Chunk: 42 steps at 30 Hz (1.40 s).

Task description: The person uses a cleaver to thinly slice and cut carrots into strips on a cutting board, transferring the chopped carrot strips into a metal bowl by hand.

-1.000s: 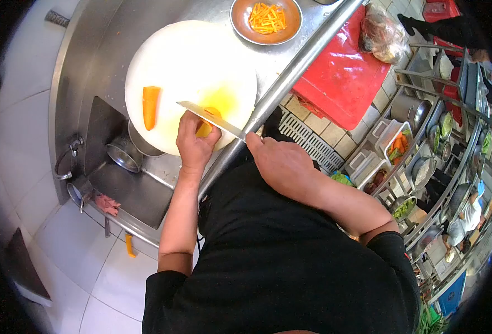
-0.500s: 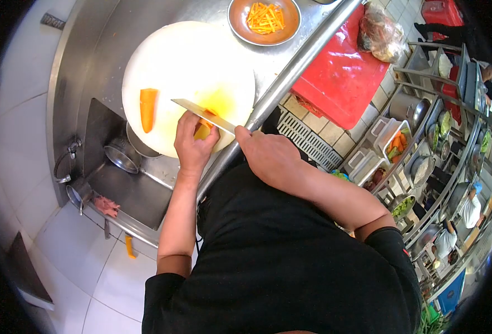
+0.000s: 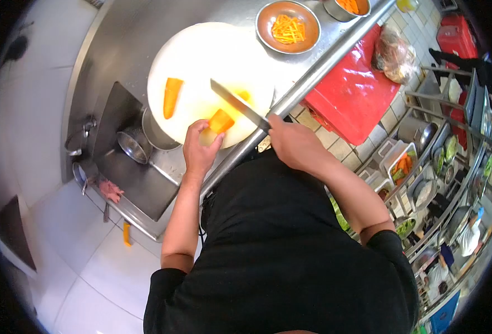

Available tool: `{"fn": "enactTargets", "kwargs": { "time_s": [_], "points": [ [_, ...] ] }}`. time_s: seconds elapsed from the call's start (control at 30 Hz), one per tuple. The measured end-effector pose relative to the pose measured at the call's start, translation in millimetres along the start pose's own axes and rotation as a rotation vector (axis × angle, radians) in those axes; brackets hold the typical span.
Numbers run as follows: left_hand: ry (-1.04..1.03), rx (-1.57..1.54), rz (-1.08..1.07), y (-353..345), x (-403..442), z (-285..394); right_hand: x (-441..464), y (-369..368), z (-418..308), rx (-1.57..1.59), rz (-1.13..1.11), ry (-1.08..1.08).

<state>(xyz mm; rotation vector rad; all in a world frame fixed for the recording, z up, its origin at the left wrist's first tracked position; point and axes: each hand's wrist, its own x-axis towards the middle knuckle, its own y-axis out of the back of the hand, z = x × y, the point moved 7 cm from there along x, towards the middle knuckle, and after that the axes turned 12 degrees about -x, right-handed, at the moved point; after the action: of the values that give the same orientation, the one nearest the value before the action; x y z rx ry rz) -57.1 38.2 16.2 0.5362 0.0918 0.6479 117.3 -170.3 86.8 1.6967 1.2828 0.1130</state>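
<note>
On my feed, my left hand (image 3: 199,151) pinches a blocky orange carrot chunk (image 3: 221,121) between five and six o'clock on the round white board (image 3: 210,53); my right hand (image 3: 295,143) clamps a straight steel knife (image 3: 238,104), blade tip toward eleven.

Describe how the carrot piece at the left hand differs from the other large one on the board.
The long piece is slimmer and tapers toward one end; the short piece is stubby and blocky. The long piece lies untouched on the white board, while the left hand holds the short piece at its fingertips. Both are orange.
</note>
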Motion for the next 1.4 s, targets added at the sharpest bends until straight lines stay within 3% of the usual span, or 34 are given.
{"fn": "enactTargets", "kwargs": {
  "time_s": [0.07, 0.2, 0.4, 0.5, 0.57, 0.67, 0.87, 0.97, 1.17, 1.4],
  "points": [
    [0.035, 0.049, -0.067, 5.8, -1.5, 6.8, -13.5, 5.3, 12.3, 0.054, 0.023, -0.07],
    [-0.002, 0.092, 0.021, 13.8, 14.9, 37.0, -31.8, 9.7, 44.5, 0.067, 0.082, -0.184],
    [-0.052, 0.254, -0.135, -43.3, 68.7, 57.8, -49.3, -0.9, 68.5, 0.007, 0.197, -0.141],
    [0.011, 0.348, -0.209, -61.1, 83.3, 47.9, -58.7, -4.7, 70.3, 0.024, 0.193, -0.158],
    [0.16, 0.274, -0.363, -69.1, 86.4, 41.5, -60.2, -12.4, 76.9, 0.021, 0.228, -0.126],
    [-0.034, 0.068, -0.214, -64.0, 83.2, 66.1, -63.4, -15.4, 76.7, 0.037, 0.229, -0.127],
    [-0.362, 0.147, -0.231, -77.8, 68.9, 50.8, -60.2, -9.3, 70.4, 0.037, 0.198, -0.112],
    [-0.3, 0.308, -0.204, -61.2, 58.6, 81.8, -54.4, -2.2, 55.0, -0.051, 0.131, -0.086],
    [-0.203, 0.238, -0.271, -71.4, 57.0, 56.7, -25.0, 1.0, 18.5, -0.213, 0.114, 0.069],
    [-0.182, 0.15, -0.191, -73.8, 53.6, 54.3, -10.1, 7.0, -6.0, -0.411, 0.046, 0.06]
  ]
}}
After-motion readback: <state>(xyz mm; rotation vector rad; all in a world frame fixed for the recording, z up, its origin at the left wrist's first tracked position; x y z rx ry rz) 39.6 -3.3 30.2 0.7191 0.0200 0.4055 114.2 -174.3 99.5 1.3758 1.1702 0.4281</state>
